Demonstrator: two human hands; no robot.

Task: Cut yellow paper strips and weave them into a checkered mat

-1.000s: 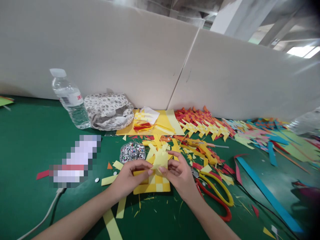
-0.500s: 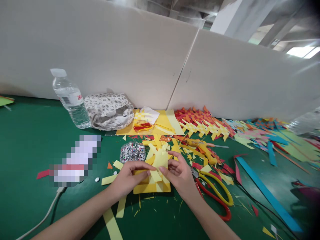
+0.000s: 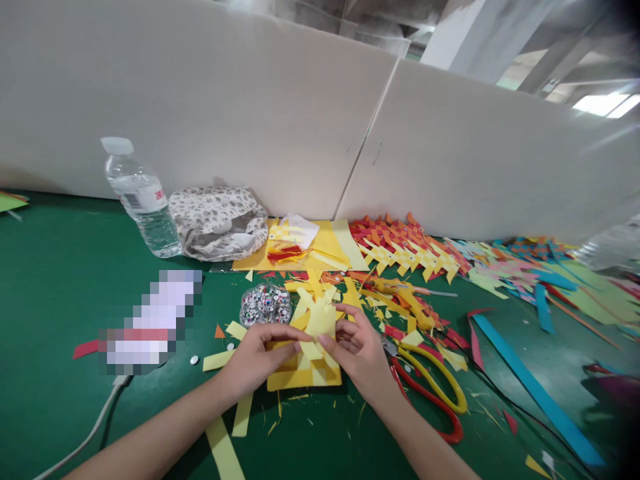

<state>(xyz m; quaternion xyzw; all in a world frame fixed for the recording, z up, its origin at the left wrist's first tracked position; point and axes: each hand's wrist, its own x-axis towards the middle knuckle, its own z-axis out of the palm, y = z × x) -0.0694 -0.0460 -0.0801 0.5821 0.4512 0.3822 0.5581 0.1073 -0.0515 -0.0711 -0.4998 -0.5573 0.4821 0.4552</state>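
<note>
My left hand [image 3: 255,360] and my right hand [image 3: 357,350] both pinch a woven piece of pale and deep yellow paper strips [image 3: 313,333] just above the green table [image 3: 60,280]. Loose strip ends stick up between my fingertips. The lower edge of the weave rests on the table. A clear bag of small googly eyes [image 3: 265,304] lies just behind my left hand. Scissors with red and yellow handles [image 3: 435,390] lie right of my right wrist.
A water bottle [image 3: 143,203] and a patterned cloth pouch [image 3: 217,223] stand at the back left by the white partition [image 3: 250,107]. Finished woven paper pieces [image 3: 410,247] and coloured strips [image 3: 535,387] cover the right. A white cable [image 3: 95,427] runs at the front left.
The pale strips of the weave have been folded down over the chequered part. My hands have stayed almost in place.
</note>
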